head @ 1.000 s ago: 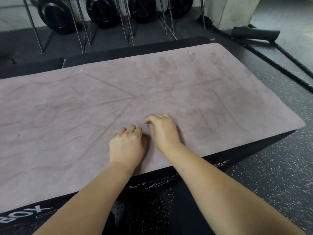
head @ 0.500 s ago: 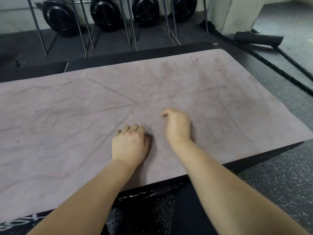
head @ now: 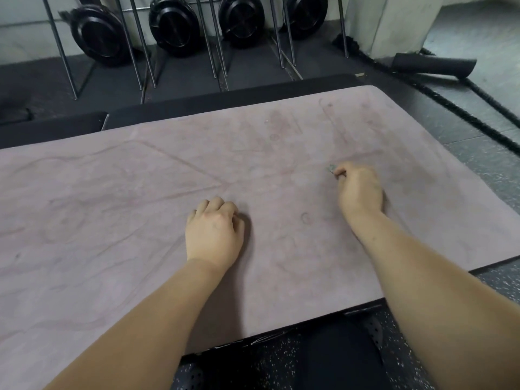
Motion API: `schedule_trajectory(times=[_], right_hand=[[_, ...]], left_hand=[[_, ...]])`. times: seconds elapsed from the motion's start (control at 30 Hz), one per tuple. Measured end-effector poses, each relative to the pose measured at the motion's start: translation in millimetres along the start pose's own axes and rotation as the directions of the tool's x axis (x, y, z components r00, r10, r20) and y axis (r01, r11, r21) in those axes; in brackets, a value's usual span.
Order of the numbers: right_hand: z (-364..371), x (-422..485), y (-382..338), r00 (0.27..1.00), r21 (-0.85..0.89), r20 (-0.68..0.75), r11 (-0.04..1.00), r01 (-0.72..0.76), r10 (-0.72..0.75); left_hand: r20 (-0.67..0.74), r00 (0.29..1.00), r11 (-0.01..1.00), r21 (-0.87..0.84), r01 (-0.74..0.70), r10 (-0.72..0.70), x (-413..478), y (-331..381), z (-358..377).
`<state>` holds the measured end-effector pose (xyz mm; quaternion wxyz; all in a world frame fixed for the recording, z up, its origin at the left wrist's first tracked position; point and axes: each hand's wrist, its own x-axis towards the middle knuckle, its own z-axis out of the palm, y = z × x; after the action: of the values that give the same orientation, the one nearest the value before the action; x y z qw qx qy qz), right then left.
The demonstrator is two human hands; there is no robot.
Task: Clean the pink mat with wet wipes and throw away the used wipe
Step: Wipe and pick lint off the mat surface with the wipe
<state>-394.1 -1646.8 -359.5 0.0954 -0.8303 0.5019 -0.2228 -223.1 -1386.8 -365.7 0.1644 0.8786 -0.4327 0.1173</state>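
Observation:
The pink mat (head: 112,220) lies flat on a black box and fills most of the view; it has faint lines and darker smudges. My left hand (head: 213,235) rests on the mat near its middle with the fingers curled under, and nothing shows in it. My right hand (head: 358,190) is further right and a little further away, fingertips down on the mat, pinching a small grey bit of debris (head: 331,168). No wet wipe is visible.
The black box (head: 253,97) shows beyond the mat's far edge. Behind it stand black weight plates (head: 174,26) in a metal rack. A black foam roller (head: 433,64) and a thick rope (head: 464,114) lie on the floor at the right, beside a pale pillar (head: 388,23).
My right hand has slid away from my left hand, rightward and slightly further across the mat. My left hand has stayed in place with its fingers curled.

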Motion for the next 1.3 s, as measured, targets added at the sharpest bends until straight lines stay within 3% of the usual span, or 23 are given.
schedule_trajectory(times=[0.1,0.23,0.33,0.43,0.57,0.7,0.8,0.9,0.97,1.13,1.2,1.3], right_hand=[[10,-15,-38,1.0,0.035,-0.009,0.999,-0.001,0.001],[24,-61,-119,0.975,0.244,0.047,0.949,0.2,-0.217],[28,-72,-143,0.904,0.274,0.085,0.882,0.383,-0.419],[32,-49,-124,0.855,0.239,0.094,0.845,0.479,-0.511],[32,4,-73,0.905,0.093,0.068,0.906,0.413,-0.419],[17,54,-12,0.995,-0.007,0.027,0.996,0.093,-0.093],[22,57,-20,0.998,0.024,-0.022,0.998,-0.063,0.063],[33,29,-77,1.0,0.089,0.015,0.996,0.021,-0.022],[39,5,-120,0.982,0.204,0.085,0.968,0.146,-0.166],[50,-4,-145,0.857,0.184,0.121,0.86,0.476,-0.501],[49,15,-126,0.839,0.127,0.116,0.846,0.518,-0.531],[47,58,-88,0.914,-0.026,0.115,0.919,0.394,-0.389]], left_hand=[[-0.009,1.0,1.0,-0.005,-0.024,0.024,8,6,8],[-0.022,0.999,0.999,-0.008,-0.04,0.04,18,7,15],[-0.039,0.999,0.999,-0.036,-0.008,0.006,24,6,14],[-0.028,1.0,0.997,-0.073,-0.005,0.003,32,0,16],[-0.014,1.0,0.992,-0.128,-0.025,0.023,41,-4,22],[-0.016,1.0,0.991,-0.132,-0.021,0.019,50,-5,25],[-0.016,1.0,0.993,-0.113,-0.021,0.019,59,-7,28],[0.004,1.0,0.996,-0.087,-0.006,0.007,71,-7,30],[0.014,1.0,0.998,-0.063,-0.006,0.007,78,-9,30],[0.034,0.999,0.999,-0.033,0.0,0.001,92,-15,29],[0.053,0.999,1.0,-0.005,0.011,-0.011,99,-19,29],[0.067,0.998,1.0,-0.002,0.021,-0.021,110,-23,30]])
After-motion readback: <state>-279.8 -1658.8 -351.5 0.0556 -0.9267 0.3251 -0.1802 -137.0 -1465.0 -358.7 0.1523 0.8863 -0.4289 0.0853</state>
